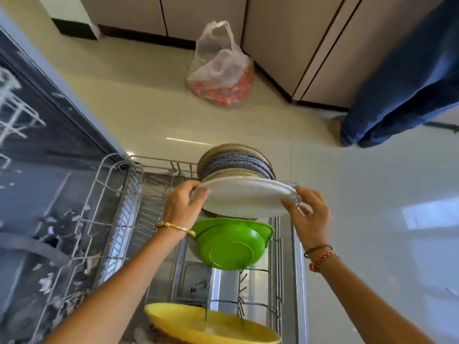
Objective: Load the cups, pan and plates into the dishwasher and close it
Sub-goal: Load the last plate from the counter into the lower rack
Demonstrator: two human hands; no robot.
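A white plate (244,197) stands on edge in the pulled-out lower rack (159,184) of the dishwasher. My left hand (182,207) grips its left rim and my right hand (309,217) pinches its right rim. Behind it stand several blue-grey and beige plates (236,162) on edge. In front of it a green bowl (231,242) leans on the tines, and nearest to me lies a yellow bowl (208,324).
The open dishwasher cavity with a white upper rack (15,108) is at the left. A plastic bag of red produce (221,70) sits on the tiled floor by the cabinets. A person's blue trouser legs (397,83) stand at the right.
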